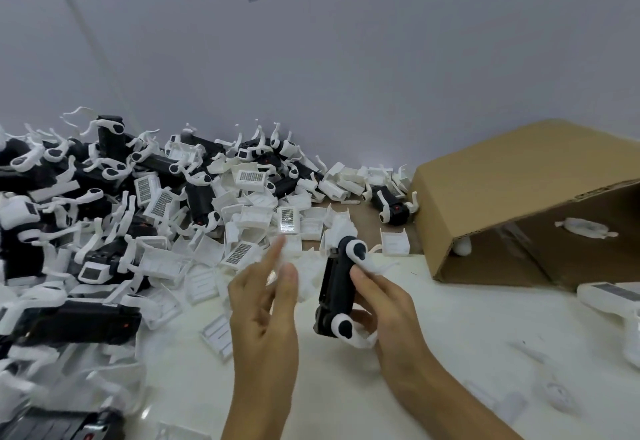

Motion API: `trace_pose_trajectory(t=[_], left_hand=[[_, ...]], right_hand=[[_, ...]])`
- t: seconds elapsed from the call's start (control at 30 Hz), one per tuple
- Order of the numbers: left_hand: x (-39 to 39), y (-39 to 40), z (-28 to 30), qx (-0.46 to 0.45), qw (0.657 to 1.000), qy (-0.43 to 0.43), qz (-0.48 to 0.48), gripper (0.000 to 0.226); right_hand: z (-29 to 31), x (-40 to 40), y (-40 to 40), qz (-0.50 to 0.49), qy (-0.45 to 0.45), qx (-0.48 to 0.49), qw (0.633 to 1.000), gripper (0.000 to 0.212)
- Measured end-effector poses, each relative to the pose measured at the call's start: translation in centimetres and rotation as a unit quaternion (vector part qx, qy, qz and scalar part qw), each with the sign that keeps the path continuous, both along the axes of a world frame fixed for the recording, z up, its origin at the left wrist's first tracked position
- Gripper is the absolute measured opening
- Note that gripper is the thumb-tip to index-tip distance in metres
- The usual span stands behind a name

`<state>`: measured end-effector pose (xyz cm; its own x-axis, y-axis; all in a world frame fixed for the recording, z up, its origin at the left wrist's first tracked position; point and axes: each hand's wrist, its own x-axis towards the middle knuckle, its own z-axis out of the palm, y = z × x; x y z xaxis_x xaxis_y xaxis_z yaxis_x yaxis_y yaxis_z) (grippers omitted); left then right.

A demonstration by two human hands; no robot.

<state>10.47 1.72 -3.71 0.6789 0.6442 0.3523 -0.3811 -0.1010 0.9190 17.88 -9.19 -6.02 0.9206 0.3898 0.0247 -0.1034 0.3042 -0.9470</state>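
Note:
My right hand (388, 308) grips a black plastic body (334, 292) with white arm pieces at its top and bottom ends, held upright above the white table (433, 353). Its thumb lies across the upper part of the body. My left hand (265, 311) hovers just left of it with fingers straight and spread, holding nothing; it is motion-blurred.
A large heap of black bodies and white plastic parts (138, 204) covers the table's left and back. An open cardboard box (519, 204) lies on its side at the right. A white device (613, 297) sits at the right edge. The wall stands close behind.

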Motion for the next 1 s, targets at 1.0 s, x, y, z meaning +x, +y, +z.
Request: trace_pose_trajectory(t=[1.0], left_hand=[[-0.3,0.1,0.1,0.134,0.979,0.154,-0.008,0.06]], right_hand=[[-0.3,-0.2,-0.2,0.065,-0.031,-0.004,0.997,0.034]])
